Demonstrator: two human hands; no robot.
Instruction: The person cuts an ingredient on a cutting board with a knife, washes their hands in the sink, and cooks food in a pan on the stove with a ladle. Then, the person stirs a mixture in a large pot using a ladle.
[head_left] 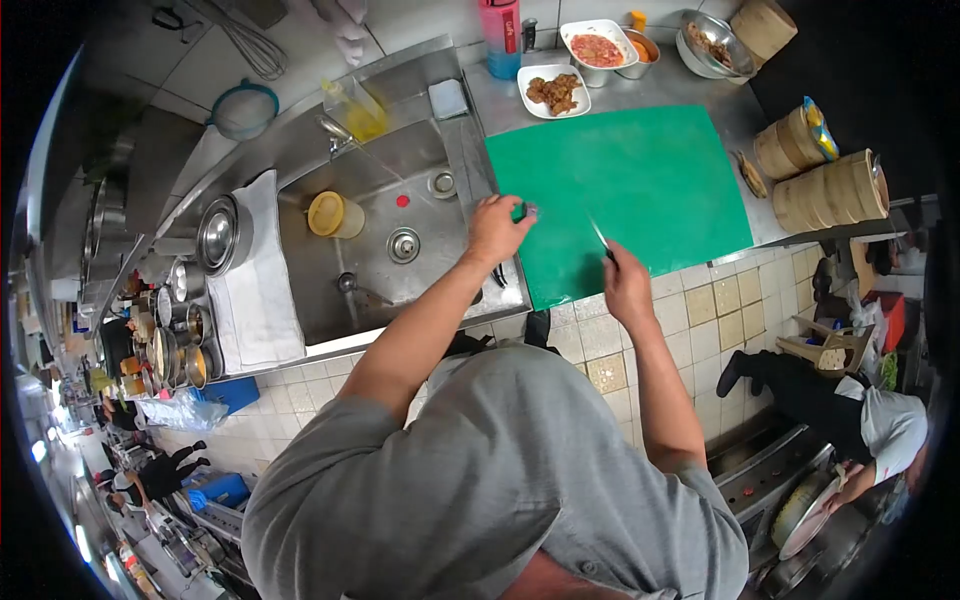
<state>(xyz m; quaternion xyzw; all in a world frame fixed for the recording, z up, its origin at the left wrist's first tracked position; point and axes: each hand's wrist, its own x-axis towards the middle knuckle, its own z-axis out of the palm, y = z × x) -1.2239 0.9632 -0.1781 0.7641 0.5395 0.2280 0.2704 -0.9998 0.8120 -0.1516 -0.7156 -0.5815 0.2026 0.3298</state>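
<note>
The fingers (510, 207) of the left hand (492, 232) are pinched close together on a small dark object (530, 211), which sits right at their tips, over the left part of the green mat (640, 180). It's too small to say what it is. The fingers of the right hand (628, 287) are curled round the dark handle of a knife (600, 233), whose thin blade sticks out past them over the mat, angled toward its far side and a little to the left. Blade and small object are apart, with bare green between them.

The mat lies on the metal surface (735, 112). Past its far edge are a white dish (536, 108) of brown pieces, a white bowl (628, 62) of red food and a blue and pink bottle (503, 45). Off its right side stand round wooden steamers (826, 195).

To the left of the left hand is the sink (372, 262), where I can see a yellow tub (330, 215) and a small red round bit (403, 201). Beyond it, a white cloth (250, 290) runs along the sink's left side, near some metal pots (222, 235). Over on the far right, another person (890, 430) has a hand at a big round pan (808, 520).
</note>
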